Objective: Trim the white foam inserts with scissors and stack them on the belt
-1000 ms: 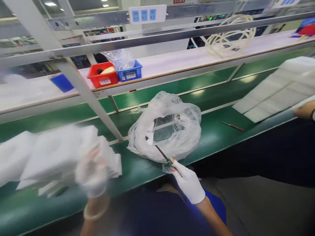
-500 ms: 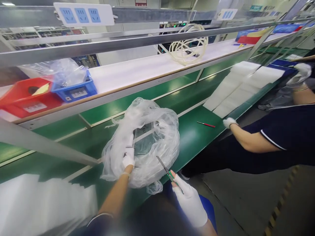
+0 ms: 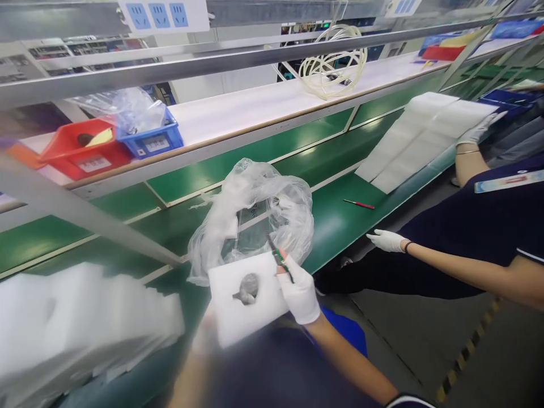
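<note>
A white foam block with a dark-looking cutout in its middle is held tilted in front of me. My left hand, white-gloved and blurred, grips its left edge, with the fingers partly hidden behind it. At the opposite edge, my right hand is closed around a slim pointed tool with a dark blade and green handle. The right fingers are close against the foam; whether they grip it too I cannot tell. Just beyond lies a ring-shaped heap of clear plastic bag on the green bench.
White foam pieces are stacked at the left. Foam sheets and a red-handled tool lie to the right. A co-worker's gloved hand is at the bench edge. Red bin and blue bin sit on the shelf.
My left hand has come out of the plastic heap towards me with the foam block. My right hand has moved up and left to the block, still with the tool. The co-worker's hands have shifted.
</note>
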Demonstrator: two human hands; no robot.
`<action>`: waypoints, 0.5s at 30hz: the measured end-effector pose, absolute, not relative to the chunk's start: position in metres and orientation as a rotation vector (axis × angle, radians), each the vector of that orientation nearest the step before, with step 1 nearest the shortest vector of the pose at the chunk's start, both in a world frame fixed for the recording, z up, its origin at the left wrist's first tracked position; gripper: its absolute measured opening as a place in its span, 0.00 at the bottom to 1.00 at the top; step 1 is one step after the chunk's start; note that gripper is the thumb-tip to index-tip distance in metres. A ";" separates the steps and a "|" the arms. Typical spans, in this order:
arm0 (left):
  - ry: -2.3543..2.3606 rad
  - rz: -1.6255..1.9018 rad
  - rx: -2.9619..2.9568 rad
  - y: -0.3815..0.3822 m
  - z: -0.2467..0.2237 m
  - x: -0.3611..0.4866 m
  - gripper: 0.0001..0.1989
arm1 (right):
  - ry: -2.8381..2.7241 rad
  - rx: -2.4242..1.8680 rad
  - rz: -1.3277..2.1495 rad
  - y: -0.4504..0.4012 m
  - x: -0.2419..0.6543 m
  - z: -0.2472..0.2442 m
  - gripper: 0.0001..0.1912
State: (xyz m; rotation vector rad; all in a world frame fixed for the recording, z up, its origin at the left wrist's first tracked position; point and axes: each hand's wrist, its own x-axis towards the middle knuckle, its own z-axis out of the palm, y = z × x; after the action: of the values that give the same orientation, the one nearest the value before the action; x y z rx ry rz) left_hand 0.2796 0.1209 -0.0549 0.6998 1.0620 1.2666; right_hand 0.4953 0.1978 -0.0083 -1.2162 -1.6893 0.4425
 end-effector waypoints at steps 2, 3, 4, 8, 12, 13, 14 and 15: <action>1.084 1.209 0.774 0.108 -0.041 0.285 0.39 | -1.809 -1.084 0.409 0.183 0.477 -0.009 0.21; 1.098 1.199 0.826 0.104 -0.033 0.285 0.38 | -1.854 -1.040 0.398 0.175 0.470 -0.009 0.21; 1.129 1.209 0.886 0.102 -0.025 0.284 0.38 | -1.885 -1.021 0.388 0.167 0.465 -0.010 0.21; 1.544 1.240 1.185 0.087 -0.002 0.266 0.35 | -2.019 -1.104 0.370 0.138 0.457 -0.002 0.21; 1.775 1.217 1.351 0.064 0.000 0.245 0.27 | -2.288 -1.126 0.288 0.113 0.457 0.016 0.21; 1.774 1.229 1.388 0.058 -0.001 0.242 0.25 | -2.328 -1.126 0.245 0.107 0.456 0.019 0.21; 1.765 1.242 1.422 0.053 -0.002 0.239 0.24 | -2.358 -1.126 0.206 0.101 0.454 0.022 0.21; 1.751 1.252 1.456 0.049 -0.002 0.237 0.23 | -2.380 -1.124 0.174 0.096 0.452 0.025 0.21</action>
State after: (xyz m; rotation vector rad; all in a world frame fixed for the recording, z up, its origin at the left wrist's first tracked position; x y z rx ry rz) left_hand 0.2374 0.0491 -0.0017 1.4564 1.7507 1.2521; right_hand 0.4521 0.0962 0.0248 -1.1242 -2.3800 0.1743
